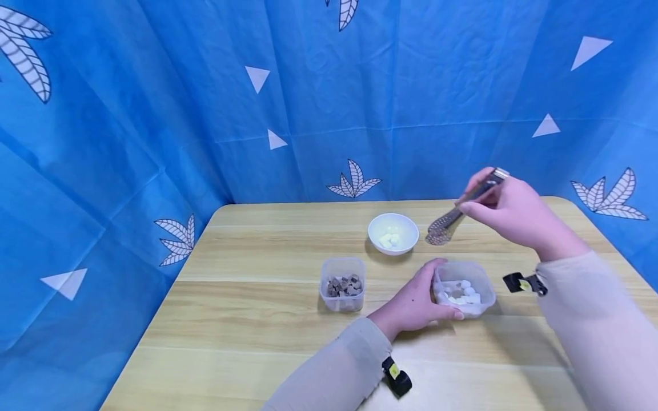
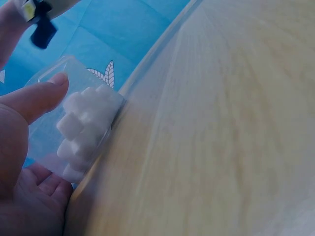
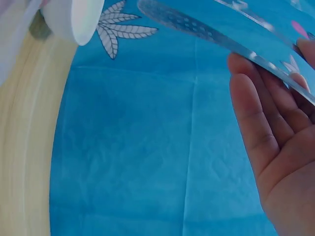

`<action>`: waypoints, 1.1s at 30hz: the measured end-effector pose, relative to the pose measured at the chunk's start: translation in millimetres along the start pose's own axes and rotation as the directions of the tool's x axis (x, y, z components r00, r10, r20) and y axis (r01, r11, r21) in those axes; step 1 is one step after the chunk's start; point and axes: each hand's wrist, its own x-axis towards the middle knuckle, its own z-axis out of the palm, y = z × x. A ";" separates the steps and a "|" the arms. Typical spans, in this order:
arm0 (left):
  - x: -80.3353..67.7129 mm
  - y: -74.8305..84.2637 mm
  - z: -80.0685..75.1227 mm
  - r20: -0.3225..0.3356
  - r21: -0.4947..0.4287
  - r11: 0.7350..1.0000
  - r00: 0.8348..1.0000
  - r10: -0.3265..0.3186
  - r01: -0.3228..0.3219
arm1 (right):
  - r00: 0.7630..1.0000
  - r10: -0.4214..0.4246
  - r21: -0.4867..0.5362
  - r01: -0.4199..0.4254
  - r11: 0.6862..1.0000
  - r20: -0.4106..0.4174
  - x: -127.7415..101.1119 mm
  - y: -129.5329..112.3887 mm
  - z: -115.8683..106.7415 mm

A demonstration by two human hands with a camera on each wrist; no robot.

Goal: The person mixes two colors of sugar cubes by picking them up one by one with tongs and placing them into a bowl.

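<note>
Raised above the table, my right hand (image 1: 519, 214) grips a pair of perforated metal tongs (image 1: 452, 220) between thumb and fingers. In the right wrist view the arms of the tongs (image 3: 197, 30) stand apart, and I see nothing held between them. My left hand (image 1: 416, 299) holds the near left side of a clear plastic container (image 1: 485, 285), its thumb in front and fingers behind. White cube-like pieces (image 2: 86, 125) fill the container's bottom. Beyond it, left of the tongs' tips, stands a white bowl (image 1: 376, 231) with several pale pieces (image 1: 390, 238) inside.
Left of my left hand, a second clear plastic container (image 1: 343, 266) holds several brown cubes (image 1: 345, 285). All of this stands on a wooden table (image 1: 231, 325). A blue curtain (image 1: 319, 103) with white leaf prints hangs behind and along the left side.
</note>
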 end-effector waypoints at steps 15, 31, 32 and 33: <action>0.6 2.7 -1.0 0.003 -0.029 1.000 1.000 0.010 -0.010 | 0.996 -0.091 0.063 0.089 0.994 0.023 -58.8 45.2 14.8; 0.9 2.8 0.4 0.018 -0.009 0.999 0.999 -0.034 0.034 | 0.972 -0.189 -0.047 0.197 0.979 0.139 -54.0 50.1 40.6; 0.6 2.7 0.2 0.017 -0.009 0.999 0.999 -0.033 0.034 | 0.972 -0.188 -0.044 0.196 0.980 0.144 -53.7 50.4 42.2; 0.4 2.4 0.0 0.017 -0.009 0.999 0.999 -0.032 0.032 | 0.970 -0.191 -0.046 0.199 0.979 0.149 -53.2 50.6 43.9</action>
